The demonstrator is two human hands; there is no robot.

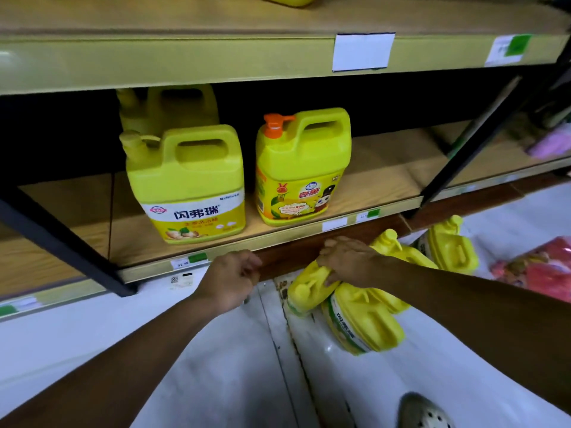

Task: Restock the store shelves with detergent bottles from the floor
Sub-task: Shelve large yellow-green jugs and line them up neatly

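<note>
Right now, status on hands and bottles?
Right hand grips floor bottle. Left hand loosely curled, empty. Shelf bare right of orange-capped bottle.

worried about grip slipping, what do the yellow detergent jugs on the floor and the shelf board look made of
Yellow detergent jugs: likely moulded plastic, smooth and semi-glossy; handle formed in one piece with the body, soft highlights. Shelf board: wood or wood-look laminate, matte; pale grain lines show, which one is unclear.

Right hand (346,257), five o'clock, gripping yellow floor bottle (304,291); left hand (230,281), seven o'clock, hanging loosely curled; orange-capped jug (302,168) standing on shelf (386,180), one o'clock.
</note>
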